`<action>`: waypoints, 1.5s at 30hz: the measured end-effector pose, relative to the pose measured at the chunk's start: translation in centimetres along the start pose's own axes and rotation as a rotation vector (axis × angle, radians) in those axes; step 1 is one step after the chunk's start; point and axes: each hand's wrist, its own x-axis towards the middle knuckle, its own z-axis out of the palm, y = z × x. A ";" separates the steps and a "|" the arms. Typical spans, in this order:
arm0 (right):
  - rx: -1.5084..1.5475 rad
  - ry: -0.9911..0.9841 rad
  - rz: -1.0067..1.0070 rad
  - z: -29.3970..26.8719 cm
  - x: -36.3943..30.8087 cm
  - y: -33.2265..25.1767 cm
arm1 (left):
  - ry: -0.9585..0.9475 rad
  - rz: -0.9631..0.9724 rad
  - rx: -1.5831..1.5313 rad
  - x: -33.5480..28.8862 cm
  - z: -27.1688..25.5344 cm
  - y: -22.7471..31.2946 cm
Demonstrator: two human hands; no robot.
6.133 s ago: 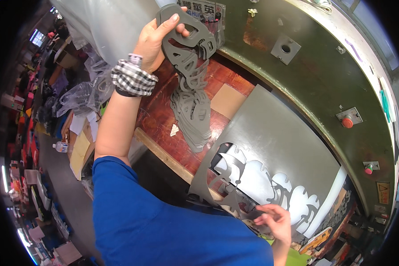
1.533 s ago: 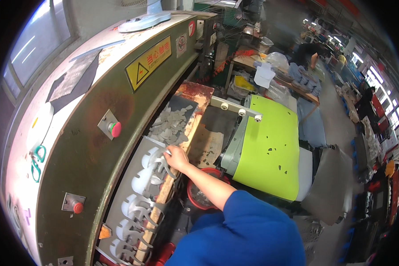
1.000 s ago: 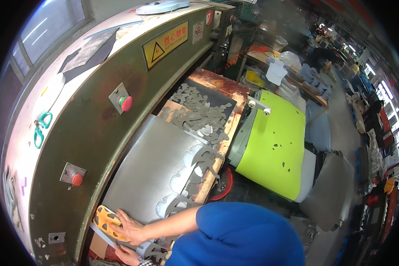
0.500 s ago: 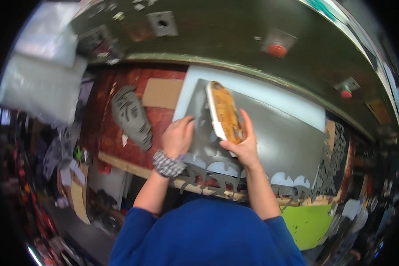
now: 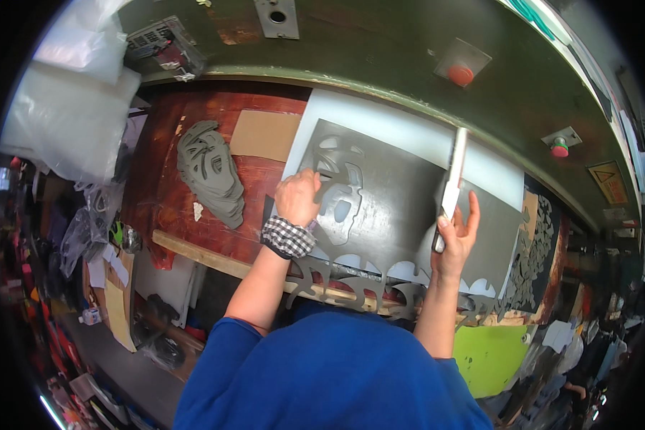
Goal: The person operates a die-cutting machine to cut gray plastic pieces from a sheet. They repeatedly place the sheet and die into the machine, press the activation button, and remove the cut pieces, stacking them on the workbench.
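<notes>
My right hand [image 5: 457, 240] grips the lower end of a cutting die [image 5: 450, 188], held on edge above the dark grey sheet [image 5: 408, 175], its white side wall showing. Fingers curled, my left hand [image 5: 298, 197] rests at the sheet's left edge. Whatever sits in those fingertips is hidden. Beside them, a shoe-upper shaped cut-out [image 5: 354, 188] lies outlined in the sheet, with pale gaps inside it. A stack of grey cut pieces [image 5: 211, 175] lies to the left on the red-brown table.
A white board [image 5: 401, 118] lies beneath the sheet, and a brown cardboard piece [image 5: 265, 135] beside it. Scalloped sheet scraps [image 5: 365, 287] hang over the front edge. The green machine beam [image 5: 365, 43], with a red button [image 5: 460, 74], spans the back. More scraps [image 5: 534, 251] lie right.
My right hand has carried the cutting die to the right and turned it from its brown face to its edge, uncovering the cut-out. My left hand has shifted slightly up and right.
</notes>
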 end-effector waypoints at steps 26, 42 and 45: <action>-0.634 -0.274 -0.165 1.3 9.3 4.2 | 0.193 -0.100 -0.144 -4.7 1.3 -5.6; -1.141 0.607 -0.628 -10.1 22.6 -7.6 | 0.235 -0.119 -0.117 10.9 4.7 -2.0; -1.252 0.495 -0.661 -12.8 22.0 -8.0 | 0.205 -0.126 -0.115 11.3 4.4 -1.8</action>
